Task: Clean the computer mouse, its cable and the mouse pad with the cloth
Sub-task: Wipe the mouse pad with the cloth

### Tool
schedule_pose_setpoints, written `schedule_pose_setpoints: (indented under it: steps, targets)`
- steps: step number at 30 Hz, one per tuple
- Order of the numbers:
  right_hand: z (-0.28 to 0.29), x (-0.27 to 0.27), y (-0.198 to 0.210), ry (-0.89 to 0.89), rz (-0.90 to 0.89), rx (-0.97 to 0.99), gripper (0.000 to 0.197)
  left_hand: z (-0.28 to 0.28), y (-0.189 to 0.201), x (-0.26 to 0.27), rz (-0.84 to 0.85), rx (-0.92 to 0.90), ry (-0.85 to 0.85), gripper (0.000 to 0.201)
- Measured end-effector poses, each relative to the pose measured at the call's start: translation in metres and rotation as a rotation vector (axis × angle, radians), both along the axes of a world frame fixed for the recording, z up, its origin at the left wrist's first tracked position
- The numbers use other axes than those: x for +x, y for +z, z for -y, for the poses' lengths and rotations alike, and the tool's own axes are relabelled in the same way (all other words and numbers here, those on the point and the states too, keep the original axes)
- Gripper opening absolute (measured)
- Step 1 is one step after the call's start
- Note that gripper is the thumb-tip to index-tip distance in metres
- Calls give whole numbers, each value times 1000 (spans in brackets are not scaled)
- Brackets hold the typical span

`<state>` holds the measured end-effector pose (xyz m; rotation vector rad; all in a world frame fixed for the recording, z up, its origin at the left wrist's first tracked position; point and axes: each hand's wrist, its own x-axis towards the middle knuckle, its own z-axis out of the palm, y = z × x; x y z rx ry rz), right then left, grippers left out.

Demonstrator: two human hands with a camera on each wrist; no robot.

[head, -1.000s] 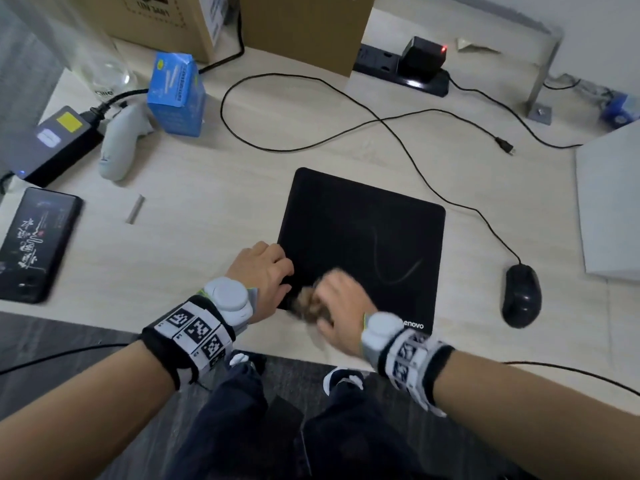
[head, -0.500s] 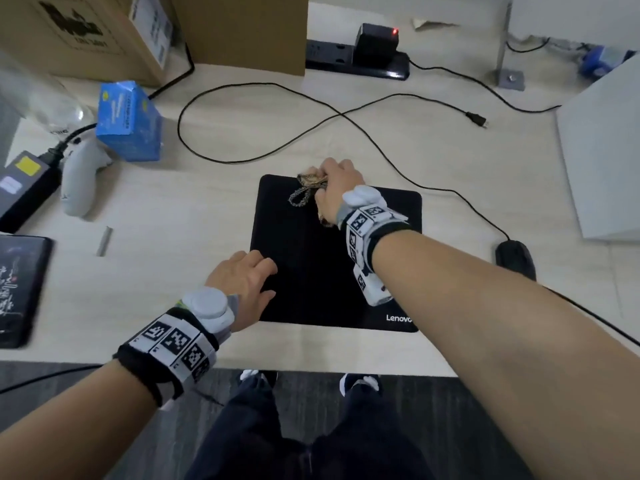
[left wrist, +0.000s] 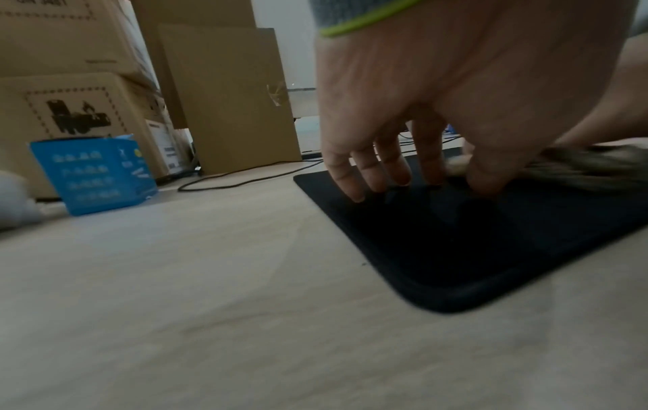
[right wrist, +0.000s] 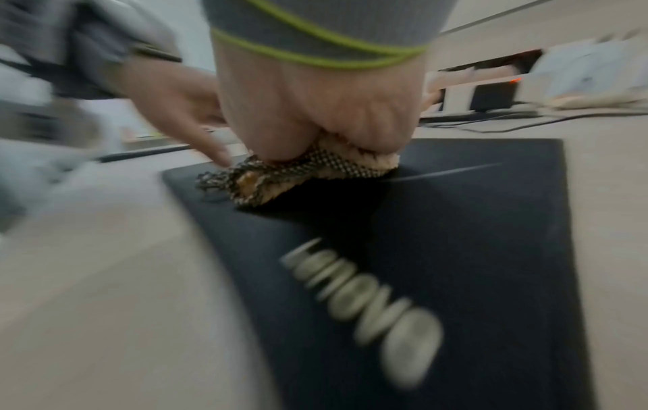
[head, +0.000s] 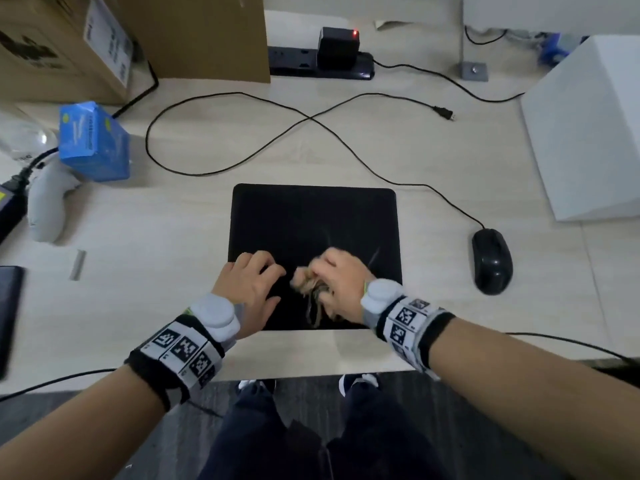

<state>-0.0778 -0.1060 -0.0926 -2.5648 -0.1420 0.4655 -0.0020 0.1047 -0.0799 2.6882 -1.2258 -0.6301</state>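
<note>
A black mouse pad (head: pixel 311 216) (left wrist: pixel 456 249) (right wrist: pixel 456 222) lies in the middle of the pale desk. My right hand (head: pixel 337 282) (right wrist: pixel 315 111) grips a bunched checkered brown cloth (head: pixel 311 296) (right wrist: pixel 298 172) and presses it on the pad's near half. My left hand (head: pixel 249 285) (left wrist: pixel 438 111) rests on the pad's near left corner, fingertips pressing down. The black mouse (head: pixel 491 259) sits on the desk to the right of the pad. Its thin black cable (head: pixel 346 140) loops across the desk behind the pad.
Cardboard boxes (head: pixel 69 46) stand at the back left, with a blue carton (head: pixel 93 143) and a grey controller (head: pixel 48 202) in front. A power strip with an adapter (head: pixel 332 60) lies at the back. A white box (head: pixel 588 133) stands at the right; a phone (head: pixel 7 313) lies at the left edge.
My right hand swept the cloth from the pad's near edge to its far edge and back to the near half. The left hand stayed pressing the pad's near left corner.
</note>
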Motion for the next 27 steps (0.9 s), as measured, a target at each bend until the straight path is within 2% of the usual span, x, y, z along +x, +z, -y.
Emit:
schedule_pose_setpoints:
  steps: [4,6,8,10,14,17,19,23,27]
  targets:
    - [42,79,2,-322,63,-124,36,10,-2,-6,30,39,87,45]
    - [52,108,6,-467,-10,-131,29,11,-3,-12,35,44,105,46]
    - [49,115,3,-514,-55,-130,26,10,-3,-14,36,42,117,45]
    - [39,92,0,-477,-3,-62,28,10,-1,-15,34,58,113,45]
    - [6,4,-6,-302,124,68,32,17,6,-17,12,91,101,48]
    - [-8,-51,-3,-93,70,58,36,24,11,-20,-13,93,39,53]
    - [-1,-66,0,-16,1,85,36,29,12,-23,-32,118,-1,57]
    - [19,-36,1,81,-15,46,36,34,8,-30,-1,199,-3,62]
    - [41,38,-2,-176,61,-11,35,36,6,-29,8,231,-6,62]
